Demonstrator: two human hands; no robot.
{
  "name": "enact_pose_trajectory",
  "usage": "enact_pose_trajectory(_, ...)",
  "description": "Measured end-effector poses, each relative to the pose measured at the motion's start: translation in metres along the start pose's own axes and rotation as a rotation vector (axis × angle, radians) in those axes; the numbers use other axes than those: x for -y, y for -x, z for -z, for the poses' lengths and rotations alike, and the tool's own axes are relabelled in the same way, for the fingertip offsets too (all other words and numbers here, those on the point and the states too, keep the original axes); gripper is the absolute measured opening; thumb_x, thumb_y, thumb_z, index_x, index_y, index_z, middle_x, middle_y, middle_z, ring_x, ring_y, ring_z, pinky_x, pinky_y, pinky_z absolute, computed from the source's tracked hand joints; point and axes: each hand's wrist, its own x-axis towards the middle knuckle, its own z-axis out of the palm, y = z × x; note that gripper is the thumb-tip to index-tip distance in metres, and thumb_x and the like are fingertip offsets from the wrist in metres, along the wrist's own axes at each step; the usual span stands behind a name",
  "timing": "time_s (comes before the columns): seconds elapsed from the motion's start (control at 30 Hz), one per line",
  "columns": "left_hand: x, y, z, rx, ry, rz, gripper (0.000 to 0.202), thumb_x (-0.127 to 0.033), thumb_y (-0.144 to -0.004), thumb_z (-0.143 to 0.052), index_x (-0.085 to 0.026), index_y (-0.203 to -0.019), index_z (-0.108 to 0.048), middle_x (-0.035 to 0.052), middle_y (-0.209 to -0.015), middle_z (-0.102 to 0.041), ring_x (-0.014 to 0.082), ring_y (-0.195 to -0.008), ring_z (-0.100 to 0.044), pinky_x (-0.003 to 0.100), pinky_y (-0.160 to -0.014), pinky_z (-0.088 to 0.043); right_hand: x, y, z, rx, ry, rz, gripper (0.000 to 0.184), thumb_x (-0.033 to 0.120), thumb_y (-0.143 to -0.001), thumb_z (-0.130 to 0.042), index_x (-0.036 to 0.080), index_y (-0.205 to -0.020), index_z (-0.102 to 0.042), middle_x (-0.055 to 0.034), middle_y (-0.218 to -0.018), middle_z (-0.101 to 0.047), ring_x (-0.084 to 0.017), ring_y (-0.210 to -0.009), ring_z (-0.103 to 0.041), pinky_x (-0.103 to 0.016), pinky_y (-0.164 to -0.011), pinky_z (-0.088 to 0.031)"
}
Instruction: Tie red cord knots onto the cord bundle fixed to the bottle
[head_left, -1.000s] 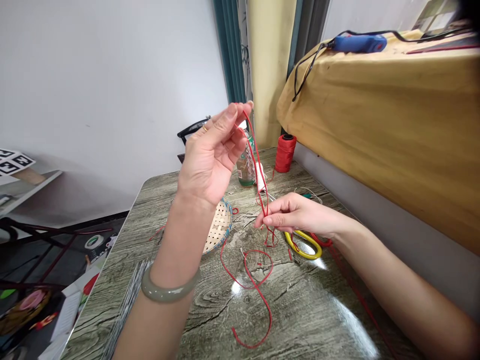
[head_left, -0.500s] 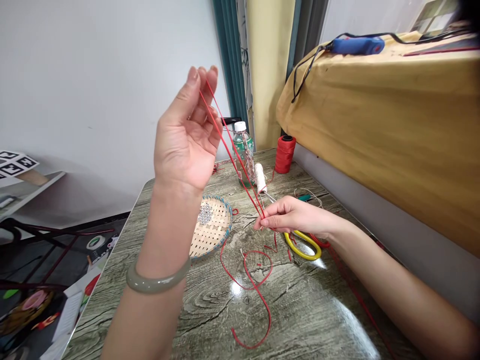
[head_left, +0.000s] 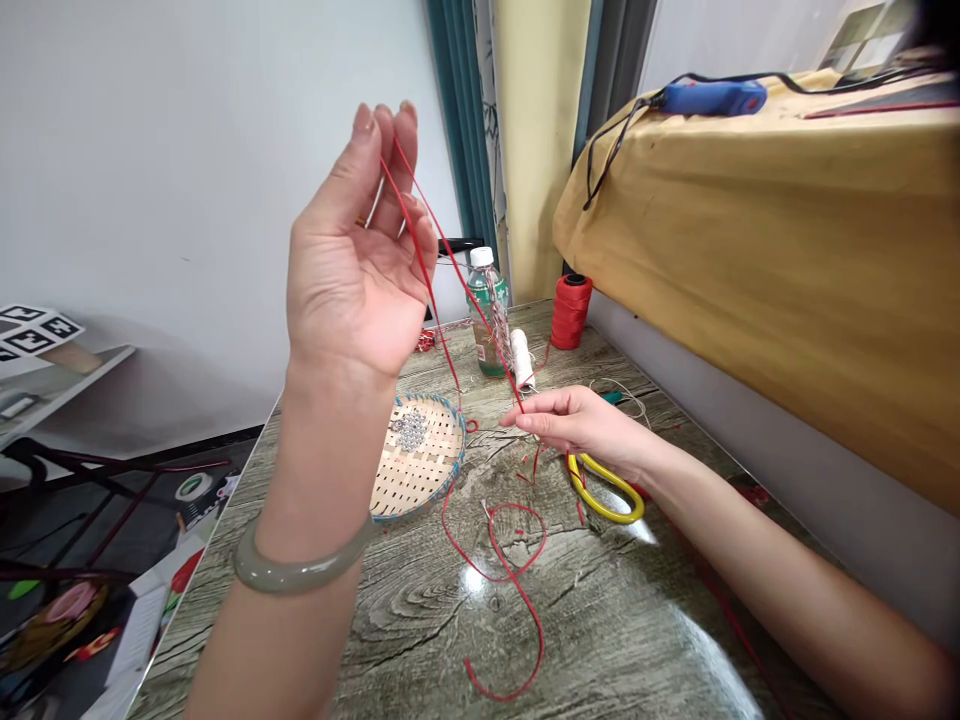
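My left hand (head_left: pixel 358 265) is raised with palm facing me, thumb and fingertips pinched on a red cord (head_left: pixel 450 250). Two strands run down from that pinch. One stretches taut to my right hand (head_left: pixel 574 415), whose thumb and fingers close on it low over the table. The other strand dangles with its end loose above the table. Under the right hand lie yellow-handled scissors (head_left: pixel 626 515), their blades mostly hidden. Another red cord (head_left: pixel 538 640) curls on the tabletop, and short red scraps lie near the scissors.
A woven basket (head_left: pixel 420 485) with silvery beads (head_left: pixel 411 428) sits left of centre, partly behind my left arm. Further back stand a bottle (head_left: pixel 484 300), a white thread spool (head_left: pixel 522 360) and a red thread spool (head_left: pixel 571 312). A blue tool (head_left: pixel 712 97) lies on the yellow-covered surface.
My left hand has moved up and left. My right hand has shifted slightly up. One strand that ran to the right hand now hangs free, so the two strands spread apart.
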Motion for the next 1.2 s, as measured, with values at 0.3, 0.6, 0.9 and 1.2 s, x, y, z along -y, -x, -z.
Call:
enact_pose_trajectory(0.3,0.001,0.009,-0.024,0.124,0.167,0.068,0.020,-0.014,-0.088,-0.042,-0.016,-0.074,-0.056,-0.0079,-0.078,-0.061,0.0056,-0.115,-0.047,0.007,-0.075,-0.044,-0.001,-0.003,-0.010,-0.017,-0.050,0.054,0.040,0.034,-0.069,-0.067,0.019,-0.106,-0.060,0.0097,-0.048,-0.025,-0.004,-0.044,-0.019,-0.023,-0.044,-0.010)
enact_pose_trajectory(0.6,0.007,0.009,-0.031,0.136,0.156,0.109,0.018,-0.013,-0.086,-0.042,-0.014,-0.075,-0.055,-0.0067,-0.075,-0.060,0.0103,-0.124,-0.035,0.006,-0.069,-0.044,0.000,0.000,-0.015,-0.129,-0.084,0.058,0.025,0.034,-0.065,-0.069,0.015,-0.081,-0.067,0.0029,-0.059,-0.053,-0.004,-0.047,-0.034,-0.022,-0.045,-0.020)
enact_pose_trajectory(0.9,0.008,0.006,-0.030,0.109,0.084,0.061,0.021,-0.014,-0.087,-0.041,-0.016,-0.071,-0.055,-0.0109,-0.068,-0.061,0.0070,-0.105,-0.056,0.007,-0.058,-0.046,-0.001,0.000,-0.018,-0.125,-0.026,0.051,0.022,0.034,-0.068,-0.066,0.013,-0.074,-0.065,0.0043,-0.053,-0.046,-0.004,-0.046,-0.029,-0.023,-0.045,-0.016)
enact_pose_trajectory(1.2,0.008,0.008,-0.030,0.137,0.128,0.093,0.019,-0.014,-0.087,-0.041,-0.015,-0.075,-0.055,-0.0090,-0.070,-0.061,0.0081,-0.118,-0.044,0.006,-0.071,-0.046,0.000,-0.001,-0.020,-0.135,-0.040,0.069,0.020,0.032,-0.068,-0.066,0.013,-0.074,-0.064,0.0043,-0.053,-0.048,-0.004,-0.046,-0.032,-0.021,-0.044,-0.018)
